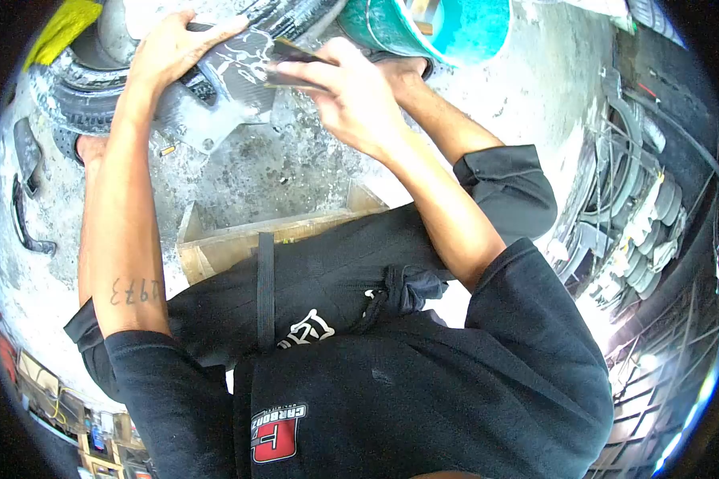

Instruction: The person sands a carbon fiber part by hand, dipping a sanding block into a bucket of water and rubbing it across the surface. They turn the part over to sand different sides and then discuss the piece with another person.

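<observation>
A dark grey panel (244, 68) with wet whitish streaks lies across a tire (88, 84) at the top left. My left hand (176, 46) rests on the panel's left upper edge, thumb stretched along it and fingers bent over the far side. At the panel's right edge, my right hand (339, 88) holds a thin dark flat piece (295, 65), blurred by motion, between thumb and fingers. What lies under the piece is hidden.
A teal bucket (471, 36) stands at the top right, beyond my right hand. A wooden stool (204, 247) is near my legs. Dark curved parts (25, 199) lie on the left floor; stacked parts (639, 223) stand at right. A yellow cloth (62, 30) hangs top left.
</observation>
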A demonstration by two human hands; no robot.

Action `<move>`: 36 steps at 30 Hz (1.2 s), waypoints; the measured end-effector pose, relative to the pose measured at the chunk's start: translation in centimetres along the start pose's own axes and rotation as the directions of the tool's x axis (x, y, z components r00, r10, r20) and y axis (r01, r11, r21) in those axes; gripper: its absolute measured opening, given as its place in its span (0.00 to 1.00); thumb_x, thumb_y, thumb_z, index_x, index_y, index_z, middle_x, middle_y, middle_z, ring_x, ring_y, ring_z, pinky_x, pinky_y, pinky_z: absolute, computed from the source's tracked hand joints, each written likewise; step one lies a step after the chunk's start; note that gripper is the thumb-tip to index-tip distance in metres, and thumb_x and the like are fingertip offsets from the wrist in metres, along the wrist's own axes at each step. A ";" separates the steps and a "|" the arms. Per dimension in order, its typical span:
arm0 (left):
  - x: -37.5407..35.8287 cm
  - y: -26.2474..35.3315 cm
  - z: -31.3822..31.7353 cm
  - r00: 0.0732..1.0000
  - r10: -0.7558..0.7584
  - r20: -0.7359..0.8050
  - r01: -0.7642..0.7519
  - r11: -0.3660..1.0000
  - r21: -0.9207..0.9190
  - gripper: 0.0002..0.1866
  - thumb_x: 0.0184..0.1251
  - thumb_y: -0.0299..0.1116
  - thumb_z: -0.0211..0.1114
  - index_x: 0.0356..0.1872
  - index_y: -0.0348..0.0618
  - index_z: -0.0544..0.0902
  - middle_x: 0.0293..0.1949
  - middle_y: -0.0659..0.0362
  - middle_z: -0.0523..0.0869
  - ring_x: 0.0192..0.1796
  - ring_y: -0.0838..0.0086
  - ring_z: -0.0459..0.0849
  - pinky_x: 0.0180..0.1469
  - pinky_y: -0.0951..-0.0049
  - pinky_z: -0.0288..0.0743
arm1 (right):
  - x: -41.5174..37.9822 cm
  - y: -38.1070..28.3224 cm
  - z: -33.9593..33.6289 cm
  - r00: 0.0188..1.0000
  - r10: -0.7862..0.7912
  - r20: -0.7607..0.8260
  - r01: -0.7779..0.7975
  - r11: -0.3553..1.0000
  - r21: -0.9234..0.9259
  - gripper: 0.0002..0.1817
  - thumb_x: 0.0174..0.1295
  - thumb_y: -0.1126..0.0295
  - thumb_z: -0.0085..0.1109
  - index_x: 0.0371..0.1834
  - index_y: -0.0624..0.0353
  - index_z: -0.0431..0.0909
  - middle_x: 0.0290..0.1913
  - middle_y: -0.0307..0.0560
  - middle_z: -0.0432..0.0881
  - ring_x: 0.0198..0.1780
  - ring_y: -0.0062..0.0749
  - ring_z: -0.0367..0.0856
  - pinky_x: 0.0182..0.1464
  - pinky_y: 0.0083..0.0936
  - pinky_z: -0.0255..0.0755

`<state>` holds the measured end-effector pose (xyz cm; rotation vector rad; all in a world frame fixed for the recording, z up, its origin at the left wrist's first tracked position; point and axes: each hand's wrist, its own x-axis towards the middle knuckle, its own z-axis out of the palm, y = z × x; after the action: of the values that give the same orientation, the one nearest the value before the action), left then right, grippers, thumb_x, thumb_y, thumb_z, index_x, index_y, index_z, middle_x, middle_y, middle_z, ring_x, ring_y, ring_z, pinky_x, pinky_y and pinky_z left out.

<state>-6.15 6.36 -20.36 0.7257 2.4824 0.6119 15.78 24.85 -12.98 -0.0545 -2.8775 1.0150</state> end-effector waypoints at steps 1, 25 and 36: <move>0.5 0.2 -0.4 0.997 -0.012 0.073 0.013 1.000 -0.018 0.57 0.49 0.80 0.67 0.55 0.23 0.85 0.52 0.34 0.88 0.58 0.49 0.88 0.64 0.56 0.77 | -0.3 0.1 0.6 1.000 0.007 -0.002 -0.007 1.000 -0.005 0.21 0.55 0.78 0.66 0.53 0.47 0.90 0.40 0.46 0.80 0.44 0.46 0.82 0.47 0.40 0.78; -0.3 1.3 0.0 0.991 -0.134 0.008 0.135 0.990 -0.044 0.54 0.45 0.80 0.71 0.43 0.24 0.86 0.42 0.34 0.89 0.47 0.50 0.90 0.56 0.54 0.79 | 1.1 -2.2 4.7 0.997 0.073 0.034 -0.069 0.990 -0.121 0.26 0.43 0.79 0.67 0.52 0.61 0.84 0.41 0.53 0.76 0.48 0.53 0.75 0.52 0.44 0.73; -0.2 2.2 -1.0 0.994 -0.102 0.036 0.105 0.992 -0.075 0.56 0.44 0.78 0.73 0.48 0.22 0.86 0.41 0.36 0.90 0.46 0.50 0.92 0.56 0.59 0.81 | 2.4 -1.7 5.8 1.000 -0.016 -0.025 0.013 0.992 -0.129 0.27 0.40 0.78 0.69 0.50 0.61 0.85 0.42 0.51 0.76 0.48 0.52 0.75 0.52 0.45 0.73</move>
<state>-5.74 7.67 -18.35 0.5692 2.4352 0.6480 12.88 20.09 -16.22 -0.0547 -2.9116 0.8184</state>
